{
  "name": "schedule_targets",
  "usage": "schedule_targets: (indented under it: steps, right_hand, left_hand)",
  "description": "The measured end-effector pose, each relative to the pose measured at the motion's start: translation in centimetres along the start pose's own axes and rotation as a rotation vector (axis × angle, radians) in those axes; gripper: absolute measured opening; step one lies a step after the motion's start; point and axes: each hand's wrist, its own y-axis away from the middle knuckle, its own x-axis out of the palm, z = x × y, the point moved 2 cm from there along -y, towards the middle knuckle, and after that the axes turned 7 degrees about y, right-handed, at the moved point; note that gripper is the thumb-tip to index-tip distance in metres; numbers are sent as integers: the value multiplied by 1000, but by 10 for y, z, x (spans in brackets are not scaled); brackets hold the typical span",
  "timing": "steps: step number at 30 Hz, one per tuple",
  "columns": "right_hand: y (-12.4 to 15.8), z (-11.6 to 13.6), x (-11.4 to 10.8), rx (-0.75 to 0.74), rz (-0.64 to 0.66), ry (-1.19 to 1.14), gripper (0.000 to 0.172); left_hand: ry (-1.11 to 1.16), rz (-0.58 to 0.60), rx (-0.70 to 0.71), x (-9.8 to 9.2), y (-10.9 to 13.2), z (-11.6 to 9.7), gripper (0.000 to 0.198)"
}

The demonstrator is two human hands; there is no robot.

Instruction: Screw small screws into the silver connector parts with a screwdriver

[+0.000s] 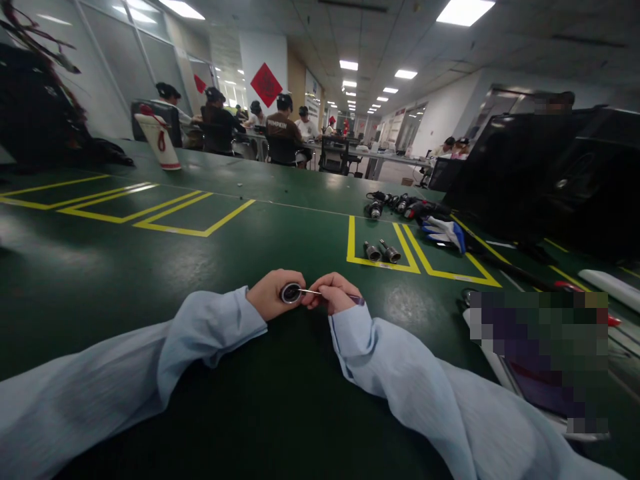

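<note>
Fingers (330,279) of R hand (334,293) are pinched on thin tool (311,292) w/ purple hndl.; its tip is held at open end of round part (291,293), wrapped by L hand (271,293), fingers curled. Both are held over green table (220,263), approx. centre. Two metal fittings (372,252) are placed fwd & to R, inside yellow tape outline (351,237). Blue-white glove (445,233) is seen beyond, farther R; tall white cup (159,143), far L.

Slim tool (311,292) in right fingers (324,281), at cylinder (291,293)
</note>
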Motion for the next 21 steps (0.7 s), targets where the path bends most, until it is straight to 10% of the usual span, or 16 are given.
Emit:
schedule_targets:
  steps: [12,21]
  right_hand:
    - [4,7,1,-16,4,137,9]
    - [22,18,10,-447,-99,841,16]
  left_hand:
    - [-20,69,9,5,0,-1,16]
    - [-125,80,-31,7,0,-4,24]
